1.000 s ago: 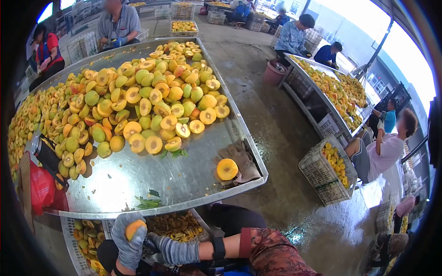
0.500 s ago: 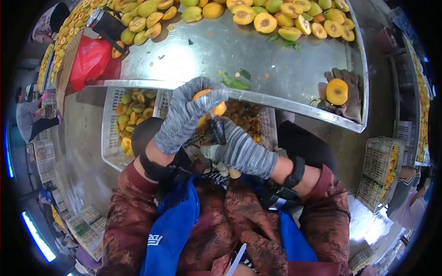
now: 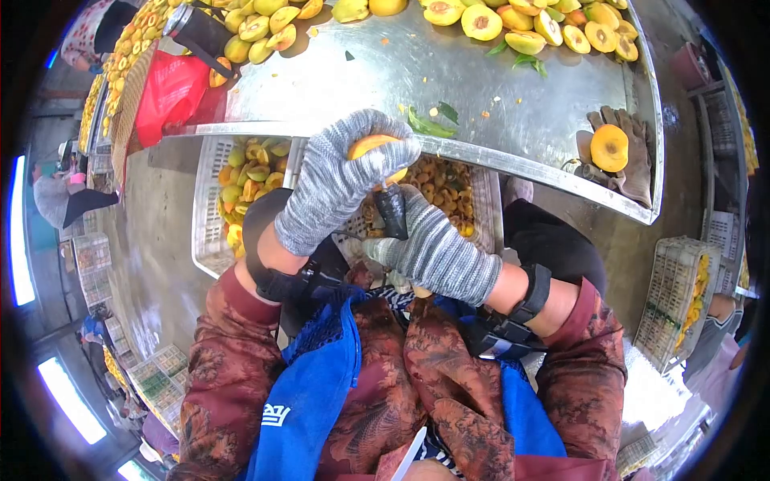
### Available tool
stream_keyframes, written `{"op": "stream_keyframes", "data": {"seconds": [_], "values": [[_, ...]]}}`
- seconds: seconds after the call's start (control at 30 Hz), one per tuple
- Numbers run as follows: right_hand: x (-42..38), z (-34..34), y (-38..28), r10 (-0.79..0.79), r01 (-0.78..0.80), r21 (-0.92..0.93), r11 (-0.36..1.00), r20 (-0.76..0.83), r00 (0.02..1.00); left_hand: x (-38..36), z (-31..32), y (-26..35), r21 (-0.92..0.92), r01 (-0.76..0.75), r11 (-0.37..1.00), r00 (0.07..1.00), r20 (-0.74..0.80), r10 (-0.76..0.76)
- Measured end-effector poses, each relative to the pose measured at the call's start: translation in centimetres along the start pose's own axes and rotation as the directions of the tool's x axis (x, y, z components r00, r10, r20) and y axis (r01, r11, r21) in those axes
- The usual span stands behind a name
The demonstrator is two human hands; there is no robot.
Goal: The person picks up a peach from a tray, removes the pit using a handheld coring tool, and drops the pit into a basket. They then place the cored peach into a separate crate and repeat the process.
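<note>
My left hand (image 3: 345, 178), in a grey knit glove, is closed around a yellow peach half (image 3: 372, 147) near the table's front edge. My right hand (image 3: 437, 247), gloved alike, grips a small tool with a black handle (image 3: 391, 212). The tool's top end meets the underside of the peach; its working tip is mostly hidden by the fruit and fingers. Below the hands, a crate (image 3: 495, 216) holds many brownish-orange peach pieces or pits. To its left, another white crate (image 3: 206, 192) contains greenish-yellow peach halves.
The metal table (image 3: 321, 88) carries heaped peach halves (image 3: 481, 22) along its far side. A red bag (image 3: 167, 96) and black flask (image 3: 196, 34) lie at left. Brown gloves (image 3: 634, 152) with a peach half on them lie at right. A crate (image 3: 670, 297) stands right; people work nearby.
The view has shifted, so the table and crates appear farther right. Both hands stay together, still on the peach half and the tool; the peach looks slightly turned.
</note>
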State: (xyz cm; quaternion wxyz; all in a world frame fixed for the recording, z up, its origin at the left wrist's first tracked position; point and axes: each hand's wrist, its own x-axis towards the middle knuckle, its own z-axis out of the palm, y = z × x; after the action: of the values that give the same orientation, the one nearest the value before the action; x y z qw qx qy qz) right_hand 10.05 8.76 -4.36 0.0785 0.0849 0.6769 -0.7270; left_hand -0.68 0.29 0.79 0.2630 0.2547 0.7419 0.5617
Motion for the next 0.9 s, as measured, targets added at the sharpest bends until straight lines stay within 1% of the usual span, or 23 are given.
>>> {"op": "stream_keyframes", "data": {"seconds": [0.07, 0.1, 0.13, 0.17, 0.2, 0.23, 0.27, 0.33, 0.37, 0.4, 0.47, 0.5, 0.57, 0.6, 0.67, 0.7, 0.73, 0.8, 0.83, 0.87, 0.9], "values": [[0.1, 0.2, 0.8, 0.046, -0.057, 0.145, 0.988, 0.080, 0.996, 0.0, -0.2, -0.4, 0.037, -0.008, 0.999, 0.999, 0.037, 0.007], [0.4, 0.7, 1.1, 0.023, -0.029, 0.125, 0.992, 0.046, 0.999, -0.3, -0.2, -0.6, 0.115, -0.036, 0.993, 0.999, -0.006, 0.037], [0.4, 0.7, 1.3, 0.023, -0.029, 0.127, 0.991, 0.046, 0.999, -0.6, 0.0, -0.8, 0.116, -0.035, 0.993, 0.999, -0.006, 0.035], [0.3, 0.6, 1.3, -0.018, 0.000, 0.213, 0.977, 0.084, 0.996, -0.8, 0.3, -1.2, 0.100, -0.156, 0.983, 0.983, -0.081, 0.164], [0.2, 0.5, 0.8, -0.064, 0.026, 0.297, 0.954, 0.118, 0.991, -1.0, 0.6, -1.6, 0.092, -0.277, 0.956, 0.944, -0.158, 0.289], [0.0, 0.4, -0.1, -0.010, -0.001, 0.110, 0.994, 0.097, 0.995, -0.9, 0.6, -1.9, 0.041, -0.338, 0.940, 0.924, -0.175, 0.340], [-0.1, 0.3, -0.2, -0.010, -0.001, 0.109, 0.994, 0.097, 0.995, -1.0, 0.5, -1.7, 0.040, -0.338, 0.940, 0.924, -0.175, 0.340], [-0.2, 0.3, -0.1, -0.024, 0.028, -0.139, 0.990, 0.033, 0.999, -1.2, 0.1, -0.4, 0.122, -0.170, 0.978, 0.976, -0.117, 0.184], [-0.1, 0.4, 0.6, -0.058, 0.056, -0.137, 0.989, -0.009, 0.998, -1.1, -0.1, -0.4, -0.071, -0.012, 0.997, 0.996, -0.086, 0.005], [0.0, 0.4, 0.5, -0.060, 0.059, -0.138, 0.989, -0.007, 0.998, -1.1, -0.1, -0.4, -0.070, -0.014, 0.997, 0.996, -0.088, 0.007], [0.2, 0.3, 0.2, 0.059, -0.055, -0.285, 0.957, 0.008, 0.998, -0.8, -0.1, -0.5, -0.043, -0.038, 0.998, 0.999, -0.029, 0.036], [0.2, 0.4, 0.2, 0.062, -0.057, -0.286, 0.956, 0.009, 0.998, -0.6, -0.2, -0.7, -0.045, -0.036, 0.998, 0.999, -0.030, 0.034], [0.3, 0.6, 0.2, -0.033, 0.016, -0.245, 0.969, -0.065, 0.997, 0.0, -0.6, -1.5, -0.099, 0.036, 0.994, 0.999, 0.026, -0.034], [0.4, 0.5, 0.0, -0.038, 0.021, -0.248, 0.969, -0.064, 0.997, 0.2, -0.7, -1.9, -0.098, 0.030, 0.995, 0.999, 0.023, -0.028], [0.5, -0.2, -0.9, 0.036, -0.040, 0.072, 0.997, 0.058, 0.998, 0.6, -0.8, -2.3, -0.115, 0.030, 0.993, 0.999, 0.019, -0.028], [0.7, -0.6, -1.5, 0.122, -0.132, 0.077, 0.988, 0.118, 0.986, 0.5, -0.8, -2.2, -0.114, 0.030, 0.993, 0.999, 0.020, -0.028], [0.7, -0.5, -1.4, 0.124, -0.134, 0.078, 0.988, 0.119, 0.985, 0.2, -0.7, -1.9, -0.119, 0.025, 0.993, 1.000, -0.001, -0.025], [0.6, 0.0, -1.0, 0.016, -0.018, 0.045, 0.999, 0.059, 0.998, 0.0, -0.5, -1.4, -0.126, 0.025, 0.992, 0.999, -0.017, -0.028], [0.6, 0.0, -1.1, 0.024, -0.026, 0.047, 0.999, 0.057, 0.998, -0.1, -0.2, -1.1, -0.095, -0.021, 0.995, 0.998, -0.057, 0.016], [0.6, -0.1, -1.5, 0.052, -0.050, -0.039, 0.998, 0.044, 0.998, -0.1, -0.1, -1.0, -0.062, -0.070, 0.996, 0.993, -0.096, 0.064], [0.7, -0.1, -1.7, 0.077, -0.073, -0.126, 0.989, 0.029, 0.997, 0.2, -0.2, -1.1, -0.034, -0.054, 0.998, 0.995, -0.089, 0.051]]}}
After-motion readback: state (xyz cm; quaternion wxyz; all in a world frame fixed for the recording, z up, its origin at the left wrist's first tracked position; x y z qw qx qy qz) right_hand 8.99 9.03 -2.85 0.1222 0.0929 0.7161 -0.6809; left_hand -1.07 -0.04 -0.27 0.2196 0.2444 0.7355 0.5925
